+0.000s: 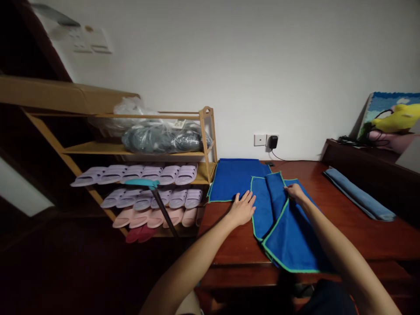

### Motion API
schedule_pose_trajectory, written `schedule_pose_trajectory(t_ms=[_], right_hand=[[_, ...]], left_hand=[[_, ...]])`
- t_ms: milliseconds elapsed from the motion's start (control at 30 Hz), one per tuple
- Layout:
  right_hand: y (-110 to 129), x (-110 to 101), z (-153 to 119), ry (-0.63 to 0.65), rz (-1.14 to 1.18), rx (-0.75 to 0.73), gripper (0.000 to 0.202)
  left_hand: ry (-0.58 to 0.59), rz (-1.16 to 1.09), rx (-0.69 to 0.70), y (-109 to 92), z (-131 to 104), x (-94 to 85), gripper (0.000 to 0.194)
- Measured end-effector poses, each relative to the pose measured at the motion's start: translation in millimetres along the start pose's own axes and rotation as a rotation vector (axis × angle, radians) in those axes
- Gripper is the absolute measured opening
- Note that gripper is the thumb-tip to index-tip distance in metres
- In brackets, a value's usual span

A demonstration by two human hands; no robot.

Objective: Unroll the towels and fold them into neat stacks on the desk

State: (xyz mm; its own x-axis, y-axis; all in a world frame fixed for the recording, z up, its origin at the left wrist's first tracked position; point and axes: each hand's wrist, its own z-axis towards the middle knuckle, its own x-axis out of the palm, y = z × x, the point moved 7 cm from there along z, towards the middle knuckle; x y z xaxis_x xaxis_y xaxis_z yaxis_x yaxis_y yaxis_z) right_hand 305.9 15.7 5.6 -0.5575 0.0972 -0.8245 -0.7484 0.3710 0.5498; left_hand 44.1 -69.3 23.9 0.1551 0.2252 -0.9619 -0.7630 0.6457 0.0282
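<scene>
A blue cloth with green edging lies partly folded on the wooden table, its near end reaching the front edge. My right hand pinches its green edge near the far side, where the fabric is lifted into a fold. My left hand rests with fingers spread beside the cloth's left edge, its fingertips close to or touching that edge. Behind my left hand, a flat blue cloth with green trim lies at the table's back left corner.
A rolled light-blue cloth lies on the table at right. Left stands a wooden shoe rack with several slippers and plastic-wrapped things. A black plug sits in the wall socket, its cable trailing along the back.
</scene>
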Motion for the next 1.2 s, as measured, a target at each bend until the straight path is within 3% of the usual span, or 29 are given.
schedule_pose_trajectory(t_ms=[133, 267, 400, 500, 700, 1000, 1100, 1200], right_hand=[[-38, -33, 1, -0.087, -0.211, 0.022, 0.030], [-56, -48, -6, -0.143, -0.363, 0.017, 0.036], [-70, -54, -12, -0.168, -0.474, -0.008, 0.035], [-88, -65, -12, -0.160, -0.533, -0.003, 0.034], [-129, -88, -10, -0.157, -0.611, 0.011, 0.035], [-164, -121, -3, -0.213, -0.683, -0.030, 0.039], [-175, -123, -2, -0.222, -0.668, -0.015, 0.040], [-175, -117, 1, -0.250, -0.648, -0.009, 0.051]], left_hand=[[-0.033, -0.027, 0.022, -4, 1, -6.8, 0.046], [-0.029, -0.140, 0.227, -31, -4, -18.3, 0.046], [0.131, -0.295, 0.418, -60, -16, -15.3, 0.060], [0.228, -0.330, 0.465, -66, -24, -10.6, 0.064], [0.258, -0.328, 0.455, -60, -39, -18.4, 0.062], [0.304, -0.326, 0.402, -50, -68, -39.9, 0.061], [0.221, -0.353, 0.349, -41, -56, -50.2, 0.049], [0.041, -0.315, 0.161, -15, -16, -54.3, 0.035]])
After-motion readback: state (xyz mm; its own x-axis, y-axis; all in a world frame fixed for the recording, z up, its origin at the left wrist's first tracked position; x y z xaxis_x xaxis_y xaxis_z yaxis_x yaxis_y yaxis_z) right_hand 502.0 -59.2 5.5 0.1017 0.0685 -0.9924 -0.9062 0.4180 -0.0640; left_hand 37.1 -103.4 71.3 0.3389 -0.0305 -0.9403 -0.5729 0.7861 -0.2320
